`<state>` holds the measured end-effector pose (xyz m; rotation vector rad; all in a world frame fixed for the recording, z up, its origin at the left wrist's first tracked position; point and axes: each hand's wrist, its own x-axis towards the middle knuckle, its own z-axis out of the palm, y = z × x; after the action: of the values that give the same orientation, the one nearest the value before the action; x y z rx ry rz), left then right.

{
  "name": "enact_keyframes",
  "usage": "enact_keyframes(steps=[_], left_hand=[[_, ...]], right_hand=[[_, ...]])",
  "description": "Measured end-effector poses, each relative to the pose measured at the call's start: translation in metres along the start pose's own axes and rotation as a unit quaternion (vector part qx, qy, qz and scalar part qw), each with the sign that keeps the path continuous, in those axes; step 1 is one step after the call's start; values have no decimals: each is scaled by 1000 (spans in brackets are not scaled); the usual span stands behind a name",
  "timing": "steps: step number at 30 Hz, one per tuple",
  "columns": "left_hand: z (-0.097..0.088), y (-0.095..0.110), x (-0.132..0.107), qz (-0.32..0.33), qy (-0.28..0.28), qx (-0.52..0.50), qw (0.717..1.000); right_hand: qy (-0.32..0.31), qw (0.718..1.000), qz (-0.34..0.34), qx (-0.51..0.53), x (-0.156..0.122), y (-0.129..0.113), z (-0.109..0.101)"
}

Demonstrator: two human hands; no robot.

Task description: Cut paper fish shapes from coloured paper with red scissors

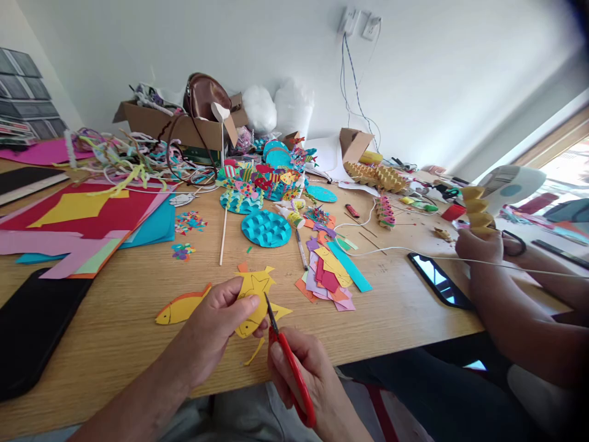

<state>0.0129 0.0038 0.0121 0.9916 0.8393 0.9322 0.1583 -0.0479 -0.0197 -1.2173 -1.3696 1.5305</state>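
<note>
My left hand pinches a yellow paper fish shape just above the table's near edge. My right hand grips red-handled scissors, whose blades point up into the yellow paper. A thin yellow paper strip hangs below the cut. A finished yellow and orange paper fish lies on the wooden table just left of my left hand.
Coloured paper scraps, blue paper discs, paper sheets, a cardboard box and a phone crowd the table. A black pad lies at left. At right, another person's hand holds a yellow folded-paper piece.
</note>
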Motion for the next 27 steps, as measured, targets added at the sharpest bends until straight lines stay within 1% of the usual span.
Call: enact_keyframes(steps=[3, 6, 8, 10, 14, 19, 23, 27], left_hand=[[-6, 1, 0, -10, -27, 18, 999], [-11, 2, 0, -12, -49, 47, 998], [-12, 2, 0, -13, -54, 59, 997], [-12, 2, -1, -21, -45, 68, 996], [-8, 1, -1, -40, -11, 78, 996], [-8, -1, 0, -48, 10, 73, 996], [-9, 1, 0, -67, 5, 78, 995], [-9, 2, 1, -69, 1, 91, 993]], right_hand=[[-2, 1000, -8, -25, -2, 0, -3], [-2, 999, 6, -48, -3, 2, -5], [0, 998, 11, -56, -3, 2, -5], [1, 998, 10, -62, -3, 1, -5], [-3, 998, 15, -63, -4, -3, -4], [-8, 998, 15, -53, -4, -4, -4], [-12, 999, 15, -51, -4, -1, -4], [-13, 997, 5, -71, -6, -1, -6]])
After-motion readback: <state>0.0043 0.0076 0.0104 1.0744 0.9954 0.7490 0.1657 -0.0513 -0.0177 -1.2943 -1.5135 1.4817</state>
